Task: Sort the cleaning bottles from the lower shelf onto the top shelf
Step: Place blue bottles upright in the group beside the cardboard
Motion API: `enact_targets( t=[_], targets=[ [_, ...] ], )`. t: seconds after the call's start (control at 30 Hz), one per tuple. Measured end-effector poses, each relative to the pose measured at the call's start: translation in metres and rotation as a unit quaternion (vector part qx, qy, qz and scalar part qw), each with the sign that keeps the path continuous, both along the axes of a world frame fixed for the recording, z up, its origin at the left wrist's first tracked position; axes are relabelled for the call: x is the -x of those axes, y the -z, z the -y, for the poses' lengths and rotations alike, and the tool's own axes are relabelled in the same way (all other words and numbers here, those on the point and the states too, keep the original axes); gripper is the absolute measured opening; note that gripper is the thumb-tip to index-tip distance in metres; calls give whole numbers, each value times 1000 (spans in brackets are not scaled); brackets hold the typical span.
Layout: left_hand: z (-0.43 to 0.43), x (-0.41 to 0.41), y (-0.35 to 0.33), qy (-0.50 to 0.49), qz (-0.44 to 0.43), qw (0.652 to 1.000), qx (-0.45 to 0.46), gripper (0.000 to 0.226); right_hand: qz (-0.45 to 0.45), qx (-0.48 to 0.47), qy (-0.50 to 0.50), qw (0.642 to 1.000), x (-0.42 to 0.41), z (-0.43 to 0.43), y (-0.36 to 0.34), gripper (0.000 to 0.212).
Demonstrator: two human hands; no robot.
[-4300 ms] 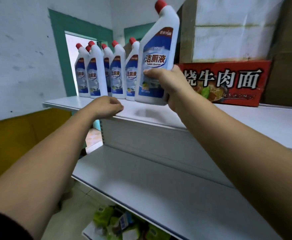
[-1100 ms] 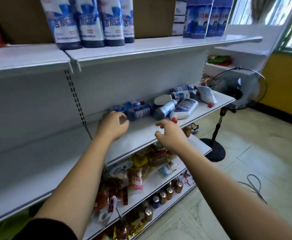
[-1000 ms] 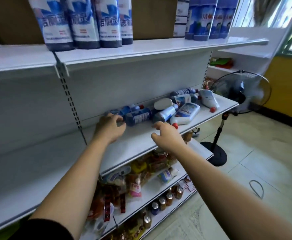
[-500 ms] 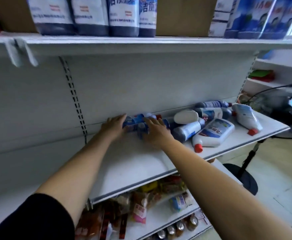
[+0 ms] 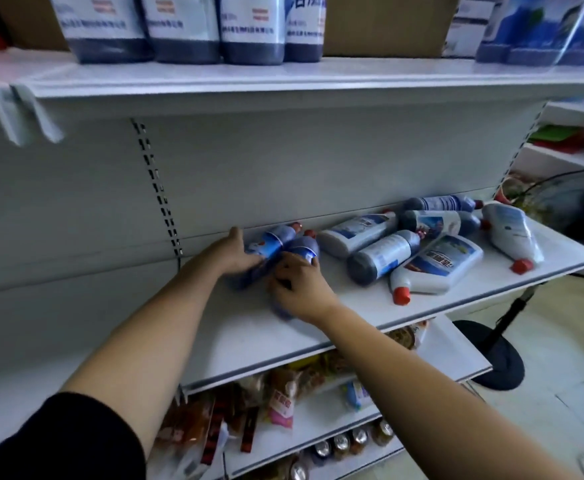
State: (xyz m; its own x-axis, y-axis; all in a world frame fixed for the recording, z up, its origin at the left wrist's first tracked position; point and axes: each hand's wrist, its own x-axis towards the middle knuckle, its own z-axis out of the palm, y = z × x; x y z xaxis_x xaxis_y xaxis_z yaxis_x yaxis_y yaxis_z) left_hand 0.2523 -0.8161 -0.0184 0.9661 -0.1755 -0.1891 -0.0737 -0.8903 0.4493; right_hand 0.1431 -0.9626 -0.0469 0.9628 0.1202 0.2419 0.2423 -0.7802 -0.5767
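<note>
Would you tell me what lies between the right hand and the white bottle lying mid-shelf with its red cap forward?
In the head view, a dark-based bottle lies on its side between the right hand and white bottle.

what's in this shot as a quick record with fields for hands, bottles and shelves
left hand: fingers grip the rear dark blue red-capped plastic bottle, which lies on its side
right hand: fingers grip the front dark blue plastic bottle beside it
lower white metal shelf: several loose white and dark blue bottles lie to the right
top white metal shelf: upright dark-based bottles in a row
below: snack packets
right edge: black standing fan
</note>
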Motion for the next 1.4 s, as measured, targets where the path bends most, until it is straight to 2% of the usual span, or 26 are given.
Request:
enact_targets(
  t=[0.07, 0.1, 0.17, 0.23, 0.37, 0.43, 0.53, 0.67, 0.7, 0.8, 0.93, 1.03, 1.13, 1.23, 1.4],
  targets=[
    [-10, 15, -4, -6, -42, 999, 0, 90, -33, -72, 44, 996, 7, 4, -6, 48],
    [-14, 24, -4, -5, -52, 999, -3, 86, -60, -95, 83, 990, 10, 6, -9, 59],
    [-20, 49, -1, -9, -66, 998, 0, 62, -125, -122, 167, 970, 10, 9, -15, 82],
    [-23, 70, 4, -41, -78, 995, 42, 56, -183, -145, 221, 947, 6, 11, -12, 93],
    [-19, 106, 5, -112, -59, 988, 92, 74, -237, -192, 273, 912, 13, 15, -9, 94],
    [-18, 121, 4, -134, -63, 979, 141, 76, -246, -248, 260, 900, 26, 18, -12, 80],
    [-16, 149, -2, -176, -86, 941, 276, 60, -245, -358, 221, 873, 57, 18, -23, 58],
    [-2, 189, -16, -189, -143, 857, 457, 55, -245, -526, 157, 799, 103, 20, -51, 58],
    [3, 200, -22, -186, -146, 838, 492, 55, -244, -541, 140, 793, 115, 23, -59, 55],
    [19, 231, -41, -163, -140, 799, 561, 61, -220, -557, 109, 793, 147, 35, -77, 47],
    [47, 280, -70, -126, -121, 776, 606, 47, -156, -547, 92, 818, 195, 53, -97, 62],
    [70, 319, -94, -100, -96, 771, 621, 44, -109, -536, 70, 835, 231, 72, -117, 47],
    [91, 350, -115, -63, -68, 766, 636, 39, -54, -514, 60, 854, 259, 92, -137, 53],
    [109, 370, -135, -30, -51, 762, 645, 27, -19, -506, 64, 860, 281, 108, -156, 42],
    [126, 379, -160, 0, -21, 756, 654, 30, 23, -490, 55, 870, 299, 125, -180, 52]
  ],
)
